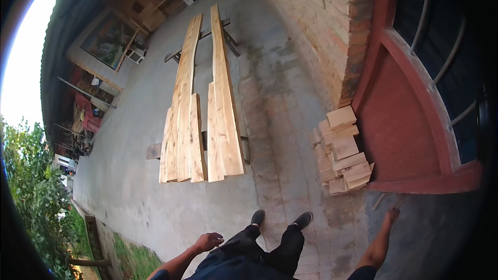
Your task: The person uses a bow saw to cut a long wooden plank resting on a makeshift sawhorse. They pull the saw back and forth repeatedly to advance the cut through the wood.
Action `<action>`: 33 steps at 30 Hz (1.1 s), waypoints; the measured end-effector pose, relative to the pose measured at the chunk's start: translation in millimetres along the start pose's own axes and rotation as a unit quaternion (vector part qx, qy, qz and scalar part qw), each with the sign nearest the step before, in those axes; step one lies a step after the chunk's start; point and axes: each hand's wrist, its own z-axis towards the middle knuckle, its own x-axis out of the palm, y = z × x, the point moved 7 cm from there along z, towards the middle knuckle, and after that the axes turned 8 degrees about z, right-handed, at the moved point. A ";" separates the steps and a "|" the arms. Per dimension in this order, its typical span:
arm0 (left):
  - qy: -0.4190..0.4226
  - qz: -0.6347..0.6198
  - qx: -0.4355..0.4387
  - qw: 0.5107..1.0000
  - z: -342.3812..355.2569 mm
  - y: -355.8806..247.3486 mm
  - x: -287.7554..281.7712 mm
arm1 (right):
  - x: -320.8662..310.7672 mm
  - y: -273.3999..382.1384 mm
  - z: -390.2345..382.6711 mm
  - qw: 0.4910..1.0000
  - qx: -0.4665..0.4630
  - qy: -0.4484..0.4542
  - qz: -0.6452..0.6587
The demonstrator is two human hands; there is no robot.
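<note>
We note planks [195, 124] pale yellow, brown-knotted, uneven in length; tan blocks [343, 148] piled rightward. Left hand [209, 241] loosely curled, empty; right hand [392, 214] blurred, grip we cannot tell.

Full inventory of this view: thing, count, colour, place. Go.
wooden planks: about six, light brown, lying lengthwise in the centre
plank supports: two visible, brown, crosswise under the planks
wood blocks: stacked, too overlapped to count, pale, right
brick wall: one, tan, upper right
red panel: one, beside the blocks
barred window: one, dark, far right
framed picture: one, multicoloured, upper left
leafy plants: uncountable, green, left
shoes: two, dark, lower centre
left hand: one, bare, lower centre-left
right hand: one, bare, lower right
</note>
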 end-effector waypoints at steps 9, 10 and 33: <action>-0.019 0.092 0.159 0.983 -7.0 3.1 27.8 | -83.4 -64.6 -130.9 0.995 -0.013 -0.013 -0.094; -0.022 0.087 0.174 0.981 2.4 -1.9 30.2 | -88.9 -74.5 -131.4 0.993 -0.039 -0.005 -0.113; -0.294 0.168 0.609 0.717 -111.6 -164.2 -92.1 | -170.6 317.2 -678.0 0.789 -0.397 0.405 -0.237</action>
